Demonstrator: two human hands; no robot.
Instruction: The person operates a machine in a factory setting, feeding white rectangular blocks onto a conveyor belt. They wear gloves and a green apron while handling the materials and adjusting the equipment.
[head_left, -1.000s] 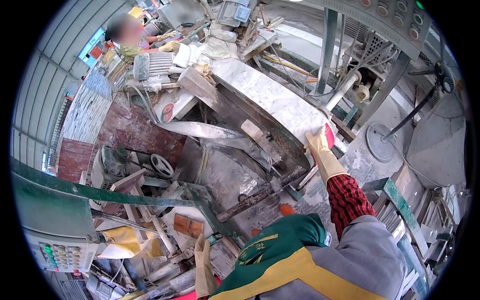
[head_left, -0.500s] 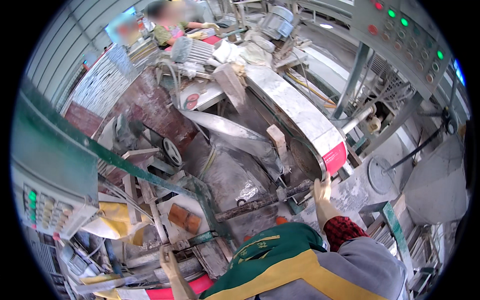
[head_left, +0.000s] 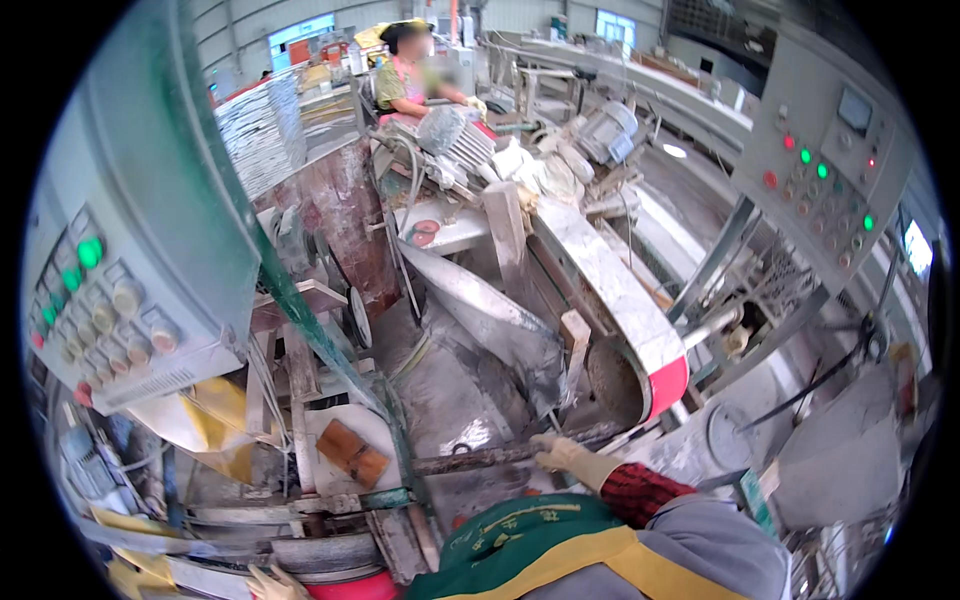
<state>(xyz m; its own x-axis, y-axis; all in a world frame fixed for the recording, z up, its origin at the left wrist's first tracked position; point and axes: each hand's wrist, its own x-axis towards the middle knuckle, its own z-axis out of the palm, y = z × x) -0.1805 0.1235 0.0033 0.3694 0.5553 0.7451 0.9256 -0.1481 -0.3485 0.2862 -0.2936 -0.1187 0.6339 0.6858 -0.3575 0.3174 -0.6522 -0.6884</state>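
My right hand [head_left: 570, 458], in a pale glove, reaches over the near end of a long dirty bar [head_left: 470, 460]. Its fingers point left and look apart, and nothing shows in them. Just beyond stands a belt machine with a long white cover [head_left: 625, 305] and a red rounded end [head_left: 668, 388]. Low at the left, my left hand [head_left: 275, 584], also gloved, has its fingers spread beside a second machine's red end [head_left: 352, 587]. The lower part of that hand is cut off by the picture's edge.
Control panels with lit green buttons stand at left [head_left: 150, 300] and right [head_left: 815, 160]. A green frame post [head_left: 320, 340] slants between. Ahead are a bent metal sheet [head_left: 480, 295], motors [head_left: 455, 138] and a brown block [head_left: 352, 453]. A co-worker [head_left: 400, 85] sits at the back.
My right hand has left the belt machine's red end and moved left to the bar. The left hand has shifted lower and left. The view has tilted up and turned.
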